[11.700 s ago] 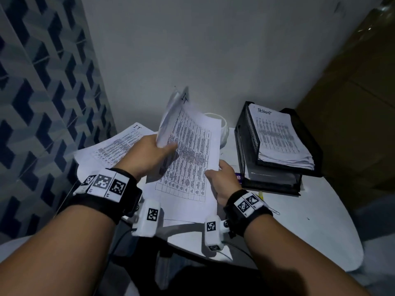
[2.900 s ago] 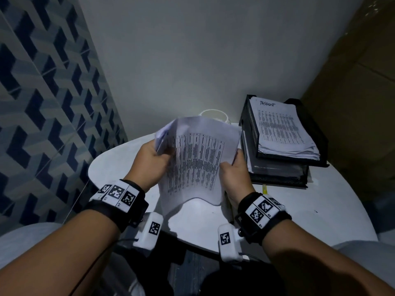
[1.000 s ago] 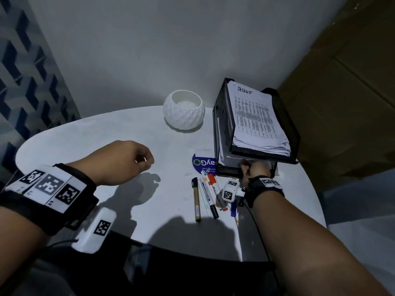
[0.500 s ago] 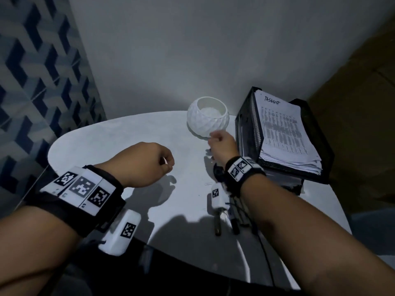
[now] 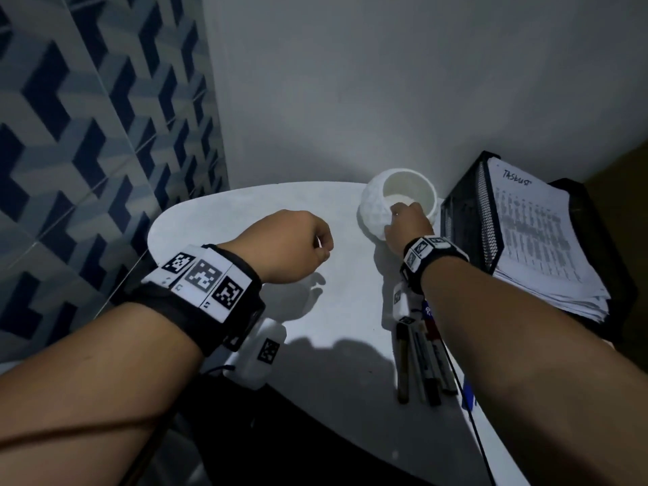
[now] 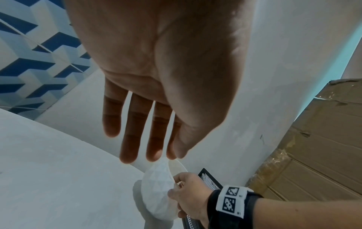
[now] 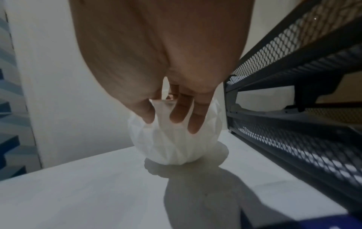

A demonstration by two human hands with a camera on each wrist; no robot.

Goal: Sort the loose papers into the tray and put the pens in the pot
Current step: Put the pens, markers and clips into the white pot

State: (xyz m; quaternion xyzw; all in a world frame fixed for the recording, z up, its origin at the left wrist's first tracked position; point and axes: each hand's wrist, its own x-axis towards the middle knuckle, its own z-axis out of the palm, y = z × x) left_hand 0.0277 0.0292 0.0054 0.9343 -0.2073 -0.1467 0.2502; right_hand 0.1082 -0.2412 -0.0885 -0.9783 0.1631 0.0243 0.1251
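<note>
Pot (image 5: 399,205): white, faceted, upright on the table (image 5: 245,219), just left of the black mesh tray (image 5: 466,219), close to the wall beyond it. We log our right hand (image 5: 408,224) gripping the pot's near rim, thumb and fingers (image 7: 178,111) curled down its outer face, other fingers hooked over the lip.

Left hand (image 5: 291,249): held above the table, well left of the right hand; fingers hang loosely bent, holding nothing. Bare tabletop lies under and beyond it to the curved far edge.

Papers (image 5: 536,236): stacked in the tray's upper tier, right of our right hand.

Pens (image 5: 420,359): several lying together on the table under our right forearm, near the table's near edge.
</note>
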